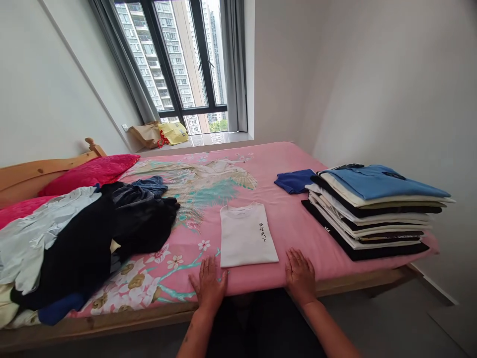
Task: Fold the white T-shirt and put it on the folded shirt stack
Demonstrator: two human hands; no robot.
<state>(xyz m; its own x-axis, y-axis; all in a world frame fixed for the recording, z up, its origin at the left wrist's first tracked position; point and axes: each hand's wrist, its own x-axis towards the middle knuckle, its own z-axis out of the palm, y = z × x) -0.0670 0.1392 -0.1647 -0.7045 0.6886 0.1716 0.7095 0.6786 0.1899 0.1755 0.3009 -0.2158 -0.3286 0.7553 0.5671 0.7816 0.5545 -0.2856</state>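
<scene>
A white T-shirt (pixel 242 238), folded into a neat rectangle with dark vertical lettering on its right side, lies flat near the front edge of the bed. Just below its left corner, my left hand (pixel 209 283) rests on the pink sheet, fingers spread and holding nothing. My right hand (pixel 300 274) lies flat on the sheet to the right of the shirt's lower corner, also without anything in it. Both hands are apart from the shirt. Further right stands a tall stack of folded clothes (pixel 372 219), with a blue shirt (pixel 383 181) on top.
A loose heap of unfolded clothes (pixel 137 219), black, white and denim, covers the bed's left side. Behind it are red pillows (pixel 93 174) and a wooden headboard (pixel 22 176). A folded blue garment (pixel 294 181) lies beside the stack. Bags (pixel 173 133) sit on the windowsill.
</scene>
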